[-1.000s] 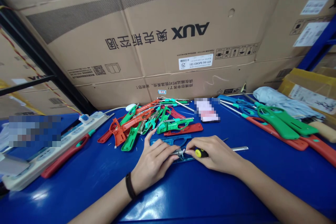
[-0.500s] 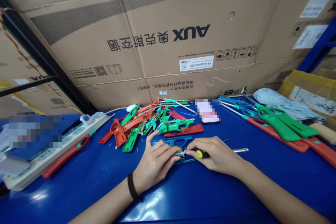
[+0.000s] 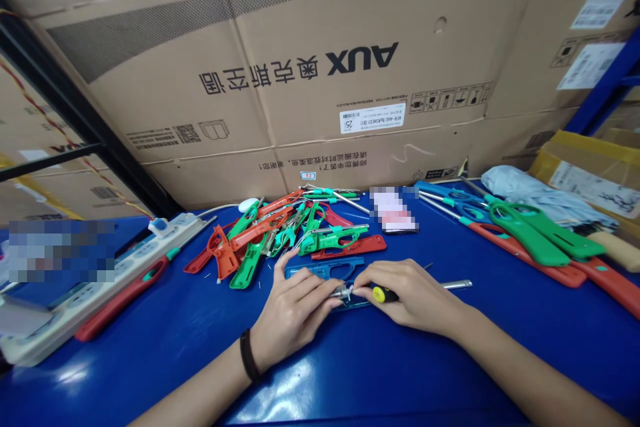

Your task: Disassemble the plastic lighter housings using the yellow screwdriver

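Note:
My left hand (image 3: pixel 290 310) rests on a blue plastic handle piece (image 3: pixel 325 271) lying flat on the blue table (image 3: pixel 175 360), its fingers pinched on a small metal part (image 3: pixel 341 292). My right hand (image 3: pixel 410 293) is closed around a screwdriver with a yellow and black handle (image 3: pixel 383 293), the tip pointing left at that metal part. A metal rod (image 3: pixel 456 285) sticks out to the right behind my right hand.
A pile of green, red and orange plastic handle parts (image 3: pixel 280 230) lies just behind my hands. Long green, red and blue tools (image 3: pixel 530 237) lie at the right. A white power strip (image 3: pixel 95 280) sits at the left. Large cardboard boxes (image 3: pixel 320 67) wall off the back.
Both hands stay in place on the blue piece; only the camera has shifted slightly.

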Tool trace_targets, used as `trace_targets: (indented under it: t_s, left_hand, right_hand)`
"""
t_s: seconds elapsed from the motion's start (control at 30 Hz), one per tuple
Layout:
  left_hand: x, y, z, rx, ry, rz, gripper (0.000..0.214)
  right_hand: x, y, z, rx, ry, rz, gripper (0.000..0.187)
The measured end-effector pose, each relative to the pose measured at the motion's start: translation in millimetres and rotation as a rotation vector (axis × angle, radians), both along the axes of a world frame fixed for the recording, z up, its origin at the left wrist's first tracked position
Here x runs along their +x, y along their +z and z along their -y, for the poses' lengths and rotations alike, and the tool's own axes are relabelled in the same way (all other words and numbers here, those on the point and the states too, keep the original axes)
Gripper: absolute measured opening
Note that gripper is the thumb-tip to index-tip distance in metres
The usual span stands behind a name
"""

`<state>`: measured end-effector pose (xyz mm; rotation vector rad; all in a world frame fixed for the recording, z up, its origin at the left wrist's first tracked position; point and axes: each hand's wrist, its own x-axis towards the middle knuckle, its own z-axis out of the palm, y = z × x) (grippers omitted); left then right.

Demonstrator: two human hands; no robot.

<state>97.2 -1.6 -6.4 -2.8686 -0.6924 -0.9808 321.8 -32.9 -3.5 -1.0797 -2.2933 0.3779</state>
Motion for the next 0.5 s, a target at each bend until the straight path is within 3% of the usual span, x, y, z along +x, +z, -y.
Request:
trace_targets:
  t_s: [0.5]
  left_hand:
    - [1.0, -0.3, 2.5, -0.004, -0.003, 0.010, 0.018]
  right_hand:
    - [-0.2, -1.6, -1.2, 0.033, 0.034, 0.024, 0.011]
